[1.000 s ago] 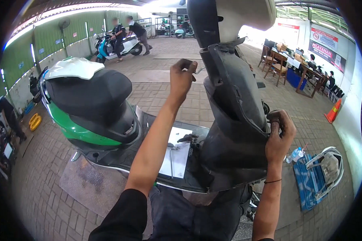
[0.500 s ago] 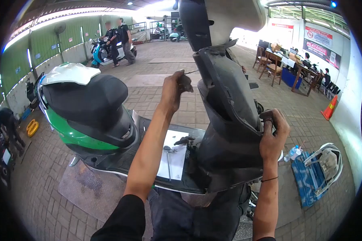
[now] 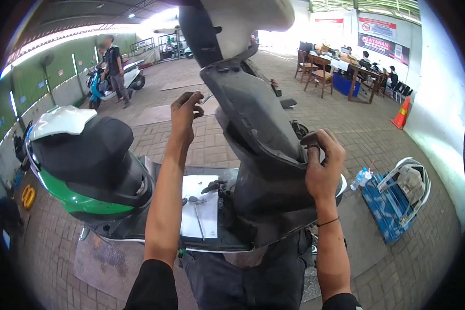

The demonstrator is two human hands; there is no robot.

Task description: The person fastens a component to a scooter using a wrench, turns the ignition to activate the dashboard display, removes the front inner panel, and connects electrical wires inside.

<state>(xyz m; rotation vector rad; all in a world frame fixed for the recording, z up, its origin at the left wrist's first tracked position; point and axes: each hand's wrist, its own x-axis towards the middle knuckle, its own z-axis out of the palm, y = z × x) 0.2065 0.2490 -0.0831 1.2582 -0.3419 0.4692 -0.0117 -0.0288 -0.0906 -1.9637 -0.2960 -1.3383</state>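
My left hand (image 3: 185,114) is raised at the left of the scooter's black front panel (image 3: 258,113), its fingers pinched on a thin metal hook (image 3: 206,98). At the panel's lower right corner, my right hand (image 3: 324,161) grips the panel's edge between thumb and fingers. Below, a white sheet (image 3: 207,222) lies on the scooter's floorboard with a thin metal rod (image 3: 199,220) and small dark parts on it. A white and black front cover (image 3: 243,26) rises above the panel.
The black seat (image 3: 82,150) is at the left, with a white panel (image 3: 62,122) on top. On the right are a blue crate (image 3: 385,209) holding a pale frame, bottles (image 3: 359,178) and an orange cone (image 3: 401,113). People stand by a blue scooter (image 3: 95,85) further back.
The view has swung to the right, so the scooter appears further left. My left hand still pinches the hook beside the panel, and my right hand stays on the panel's edge.
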